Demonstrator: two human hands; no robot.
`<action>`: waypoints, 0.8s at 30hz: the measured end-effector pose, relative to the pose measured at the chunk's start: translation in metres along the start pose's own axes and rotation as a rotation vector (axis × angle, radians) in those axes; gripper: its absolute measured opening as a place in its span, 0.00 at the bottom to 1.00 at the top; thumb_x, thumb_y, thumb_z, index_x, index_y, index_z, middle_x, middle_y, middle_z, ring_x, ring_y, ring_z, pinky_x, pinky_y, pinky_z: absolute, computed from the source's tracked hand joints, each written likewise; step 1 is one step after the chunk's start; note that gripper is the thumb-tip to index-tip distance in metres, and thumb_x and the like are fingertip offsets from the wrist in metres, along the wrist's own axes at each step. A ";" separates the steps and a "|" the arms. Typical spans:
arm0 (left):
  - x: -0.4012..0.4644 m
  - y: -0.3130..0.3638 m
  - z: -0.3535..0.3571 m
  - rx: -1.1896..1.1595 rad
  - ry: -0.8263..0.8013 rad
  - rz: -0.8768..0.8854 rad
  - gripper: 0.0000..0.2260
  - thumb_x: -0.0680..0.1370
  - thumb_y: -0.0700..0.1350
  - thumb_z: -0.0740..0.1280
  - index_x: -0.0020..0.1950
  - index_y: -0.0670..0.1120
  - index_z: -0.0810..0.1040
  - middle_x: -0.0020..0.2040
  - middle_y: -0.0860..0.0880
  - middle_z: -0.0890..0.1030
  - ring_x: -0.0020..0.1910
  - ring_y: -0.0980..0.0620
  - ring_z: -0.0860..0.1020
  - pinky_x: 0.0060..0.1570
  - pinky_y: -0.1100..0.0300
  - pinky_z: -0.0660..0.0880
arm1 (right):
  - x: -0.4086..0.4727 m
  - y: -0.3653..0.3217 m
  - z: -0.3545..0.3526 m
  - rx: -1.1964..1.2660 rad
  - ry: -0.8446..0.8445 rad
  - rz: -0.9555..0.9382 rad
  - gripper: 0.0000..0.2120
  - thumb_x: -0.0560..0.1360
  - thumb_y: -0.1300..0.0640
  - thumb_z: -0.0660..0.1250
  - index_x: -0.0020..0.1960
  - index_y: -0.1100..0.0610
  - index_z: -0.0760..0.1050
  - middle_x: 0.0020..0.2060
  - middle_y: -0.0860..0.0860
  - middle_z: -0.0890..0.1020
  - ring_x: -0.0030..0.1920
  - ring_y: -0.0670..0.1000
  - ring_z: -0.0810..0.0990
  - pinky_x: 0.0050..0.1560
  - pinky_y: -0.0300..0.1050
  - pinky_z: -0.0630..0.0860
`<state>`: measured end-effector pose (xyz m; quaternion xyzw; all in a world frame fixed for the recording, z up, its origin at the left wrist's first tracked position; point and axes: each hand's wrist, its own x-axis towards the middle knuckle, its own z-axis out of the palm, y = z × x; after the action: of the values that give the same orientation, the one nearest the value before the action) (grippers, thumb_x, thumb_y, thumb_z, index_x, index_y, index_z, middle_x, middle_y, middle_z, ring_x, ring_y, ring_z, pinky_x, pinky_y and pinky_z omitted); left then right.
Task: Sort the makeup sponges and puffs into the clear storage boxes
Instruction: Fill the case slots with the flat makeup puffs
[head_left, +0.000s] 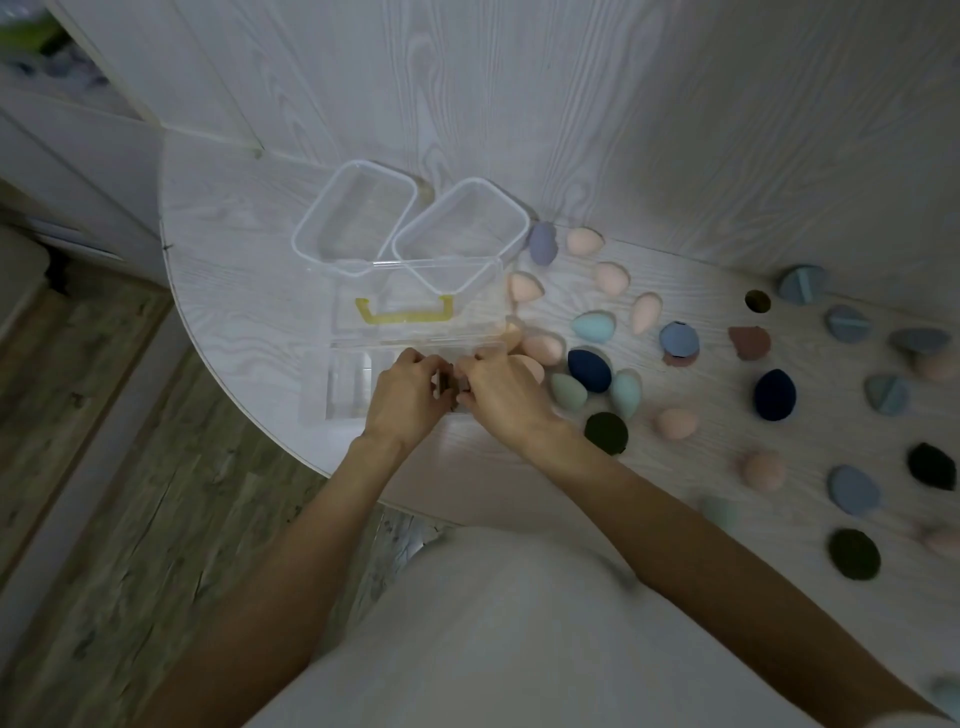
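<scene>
Both hands over the near clear box (363, 384) with the yellow-handled lid (415, 306) on the table (234, 218): left hand (405, 400) and right hand (498, 395), fingers curled around a small dark piece (451, 385) between them. Two empty open boxes (358, 218) (462, 228) behind. Sponges and puffs loose to the right: two navy sponges (588, 370) (775, 395), three dark green puffs (606, 432) (931, 466) (853, 554), many peach ones.

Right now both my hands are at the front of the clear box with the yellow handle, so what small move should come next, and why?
Probably finish working that front catch: the left hand and right hand both pinch a small dark piece at the front edge of the handled box. The two open boxes behind look empty, and the sponges lie unsorted on the table.
</scene>
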<state>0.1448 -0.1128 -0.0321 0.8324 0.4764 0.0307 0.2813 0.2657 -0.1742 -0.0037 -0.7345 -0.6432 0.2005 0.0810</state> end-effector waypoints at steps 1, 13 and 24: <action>0.000 0.000 0.000 0.001 -0.002 0.002 0.11 0.72 0.46 0.70 0.53 0.46 0.80 0.51 0.43 0.77 0.42 0.46 0.80 0.44 0.59 0.71 | 0.001 0.001 0.004 0.035 -0.012 0.012 0.10 0.75 0.61 0.64 0.56 0.60 0.75 0.51 0.58 0.76 0.50 0.57 0.74 0.42 0.46 0.73; 0.000 -0.006 0.001 -0.062 -0.003 0.014 0.13 0.73 0.46 0.70 0.57 0.47 0.79 0.54 0.43 0.77 0.43 0.46 0.80 0.48 0.56 0.75 | -0.005 0.005 0.014 0.119 0.062 0.059 0.09 0.75 0.59 0.65 0.54 0.59 0.79 0.53 0.55 0.75 0.51 0.53 0.75 0.42 0.39 0.67; 0.003 -0.008 -0.001 -0.024 -0.038 0.047 0.12 0.74 0.48 0.68 0.56 0.46 0.77 0.54 0.43 0.76 0.46 0.45 0.79 0.47 0.53 0.76 | -0.004 0.002 0.011 -0.073 0.138 0.000 0.11 0.77 0.56 0.62 0.54 0.59 0.79 0.53 0.55 0.74 0.53 0.55 0.73 0.42 0.45 0.66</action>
<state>0.1400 -0.1068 -0.0363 0.8405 0.4509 0.0272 0.2993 0.2628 -0.1796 -0.0138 -0.7490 -0.6431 0.1259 0.0982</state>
